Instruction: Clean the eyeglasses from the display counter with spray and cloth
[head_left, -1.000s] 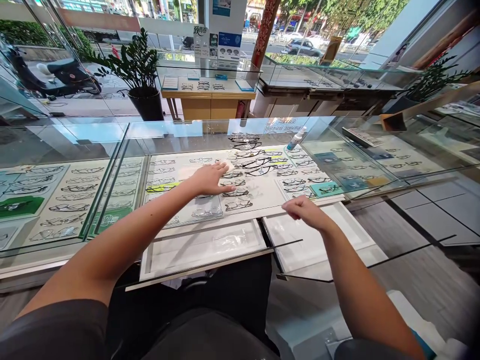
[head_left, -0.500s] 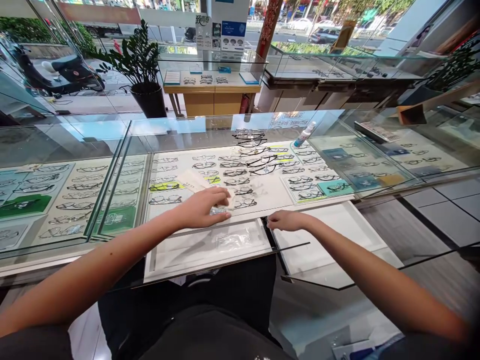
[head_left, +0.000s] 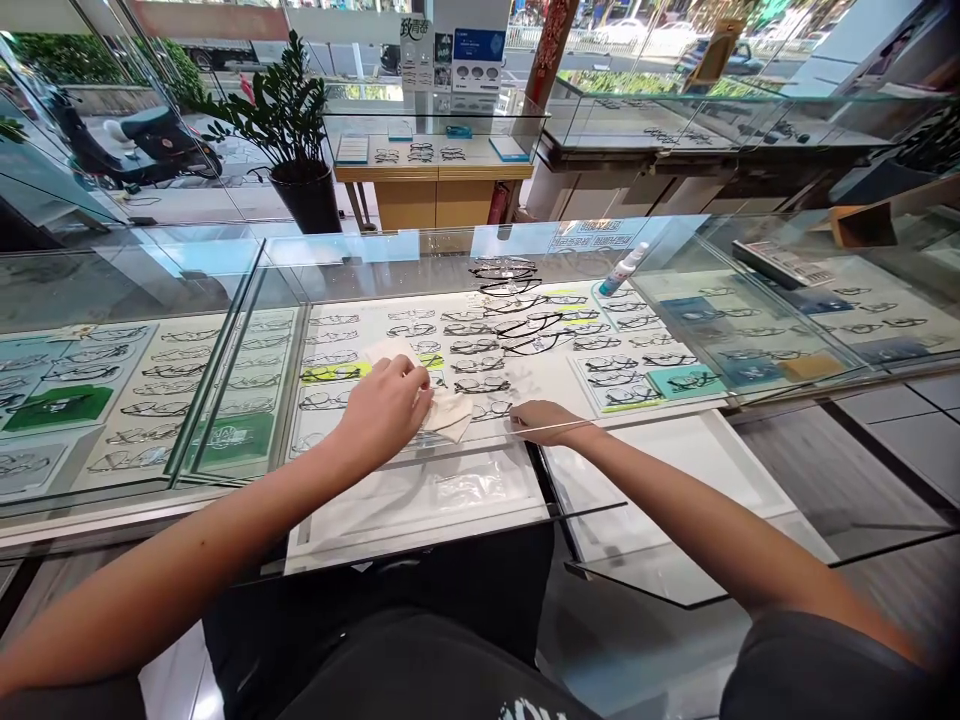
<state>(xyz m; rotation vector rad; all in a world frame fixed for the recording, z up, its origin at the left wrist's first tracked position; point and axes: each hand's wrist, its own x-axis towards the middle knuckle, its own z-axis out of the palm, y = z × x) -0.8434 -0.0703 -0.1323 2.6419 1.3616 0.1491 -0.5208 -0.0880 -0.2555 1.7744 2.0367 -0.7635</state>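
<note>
My left hand [head_left: 390,405] is curled over a cream cleaning cloth [head_left: 452,415], above the white display board. Part of the cloth lies hidden under the fingers. My right hand [head_left: 551,420] reaches in at the board's front edge with its fingers bent together. Its fingertips are beside a thin-rimmed pair of eyeglasses [head_left: 491,410]; whether they grip it I cannot tell. Several rows of eyeglasses [head_left: 480,347] lie on the display board [head_left: 536,385] around both hands. Further back, larger dark-framed eyeglasses [head_left: 536,335] appear over the rows.
Two pulled-out drawers are in front of me, the left drawer [head_left: 367,510] with a clear plastic bag [head_left: 480,488] in it and the right drawer [head_left: 637,480]. A spray bottle [head_left: 624,270] stands toward the back right. Glass panes [head_left: 217,370] divide the cases.
My right hand has moved up and left from the drawer gap to the eyeglasses row. My left hand has shifted left and its fingers have curled in over the cloth.
</note>
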